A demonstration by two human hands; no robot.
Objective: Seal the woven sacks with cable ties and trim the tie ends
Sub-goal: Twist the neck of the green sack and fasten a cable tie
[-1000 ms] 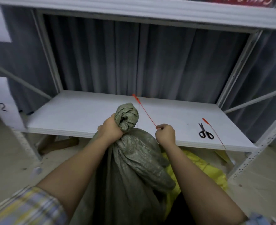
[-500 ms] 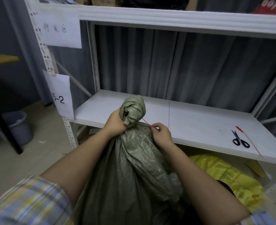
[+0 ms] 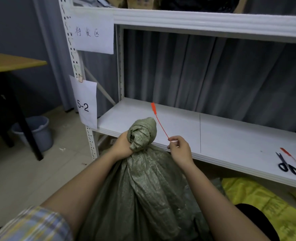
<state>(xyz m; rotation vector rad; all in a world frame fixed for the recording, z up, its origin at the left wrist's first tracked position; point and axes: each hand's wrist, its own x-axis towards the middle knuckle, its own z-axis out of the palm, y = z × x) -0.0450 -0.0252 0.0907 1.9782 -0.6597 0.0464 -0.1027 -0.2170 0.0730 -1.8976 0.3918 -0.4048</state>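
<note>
Nearest to us stood the green woven sack (image 3: 143, 188), dull olive, its weave catching small glints, its body falling in long folds between our forearms. Its mouth was gathered and twisted into a bunched knob (image 3: 142, 132) that rose in front of the shelf edge. Our left hand (image 3: 122, 145) gripped the neck just under that knob, fingers wrapped around the cloth. Our right hand (image 3: 179, 149), just beside the sack and apart from it, pinched the lower end of a red cable tie (image 3: 159, 123) between thumb and fingertips. The tie ran up and to the left, thin and straight, to a wider flat head above the knob; we could not tell whether it touched the sack. A plaid sleeve (image 3: 34, 225) showed at our left arm.

To the right, low down, lay a yellow sack (image 3: 258, 200) under the shelf. The white shelf (image 3: 230, 136) carried black-handled scissors (image 3: 287, 165) near its right end, with a second red tie (image 3: 290, 154) just beside them. On the rack's left post hung a paper sign reading 5-2 (image 3: 87, 101), and above it a sheet with handwritten characters (image 3: 93, 34). Behind the rack hung a grey curtain (image 3: 204, 75). On the tiled floor to the left stood a grey bucket (image 3: 37, 129) beside a dark-legged wooden tabletop (image 3: 9, 62).
</note>
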